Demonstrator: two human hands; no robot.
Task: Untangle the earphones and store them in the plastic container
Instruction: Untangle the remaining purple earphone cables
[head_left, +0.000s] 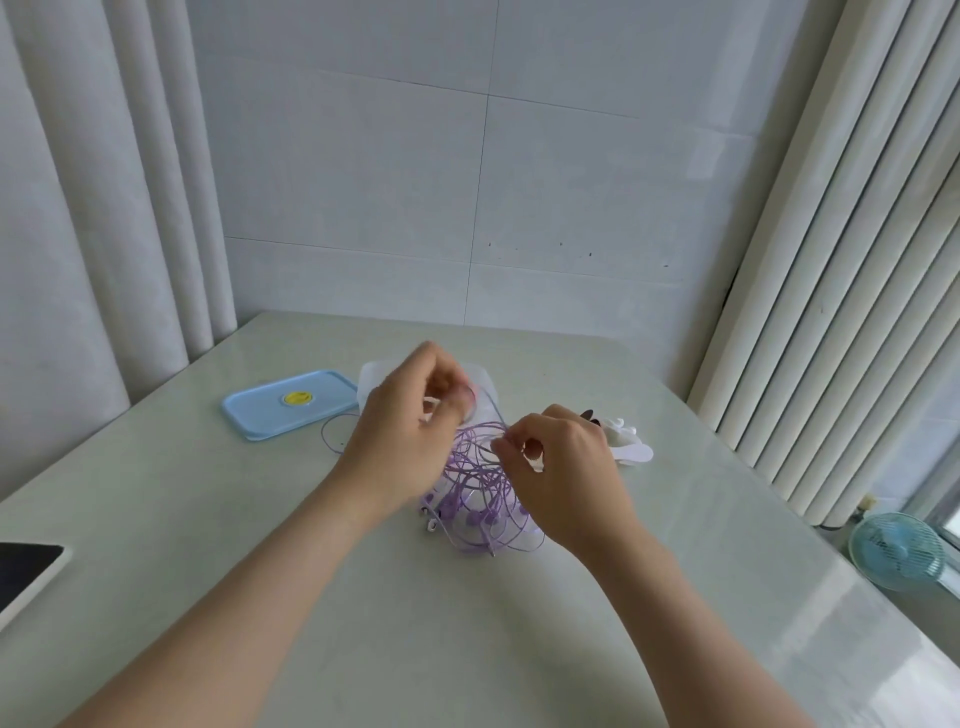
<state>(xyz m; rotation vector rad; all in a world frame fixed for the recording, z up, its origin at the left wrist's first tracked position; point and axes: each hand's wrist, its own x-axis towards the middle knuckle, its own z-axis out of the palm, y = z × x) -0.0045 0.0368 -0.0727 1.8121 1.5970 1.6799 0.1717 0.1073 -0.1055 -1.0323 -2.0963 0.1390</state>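
Observation:
A tangle of purple earphones (480, 499) hangs in loops between my hands, its lower part with the earbuds resting on the table. My left hand (410, 421) is raised with curled fingers and pinches cord near the top of the tangle. My right hand (561, 462) pinches a strand at the tangle's right side. Behind my left hand stands the clear plastic container (480, 389), mostly hidden. Its light blue lid (291, 402) with a yellow smiley lies flat to the left.
A small white object with dark parts (621, 439) lies just right of my right hand. A tablet corner (26, 577) shows at the table's left edge. A blue fan (898, 556) stands on the floor at right. Curtains and a tiled wall close the back.

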